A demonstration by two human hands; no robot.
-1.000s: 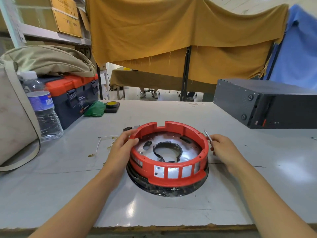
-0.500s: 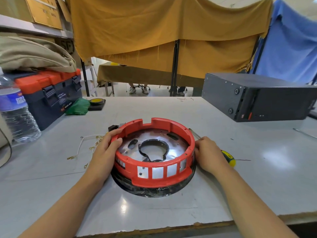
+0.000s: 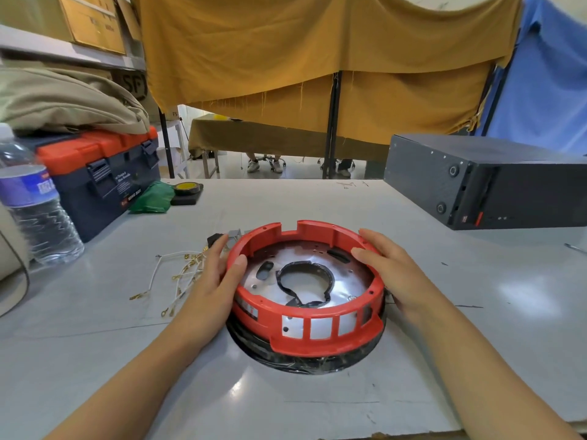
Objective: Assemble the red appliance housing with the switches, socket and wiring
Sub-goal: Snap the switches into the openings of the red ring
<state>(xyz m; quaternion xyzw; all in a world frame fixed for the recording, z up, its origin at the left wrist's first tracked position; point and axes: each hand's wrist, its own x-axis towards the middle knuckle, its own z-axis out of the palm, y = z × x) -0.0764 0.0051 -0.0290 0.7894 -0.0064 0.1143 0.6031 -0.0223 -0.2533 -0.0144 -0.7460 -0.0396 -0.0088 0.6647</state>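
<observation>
Now that the right hand [image 3: 392, 271] has dropped the screwdriver, both hands (left hand [image 3: 216, 281] too) grip the red housing [image 3: 305, 312], wires [image 3: 178, 274] still unfitted.

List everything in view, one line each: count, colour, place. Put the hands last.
red housing: one, red ring on a black base, table centre
metal plate: one, silver, inside the housing
wires: a loose bunch, white with brass terminals, left of the housing
small parts: a few, black and grey, behind the left hand
toolbox: one, navy with orange lid, far left
water bottle: one, clear, blue label, left edge
green cloth: one, beside the toolbox
tape roll: one, yellow and black
black box: one, far right
table: one, grey
left hand: grips the housing's left rim
right hand: grips the right rim
</observation>
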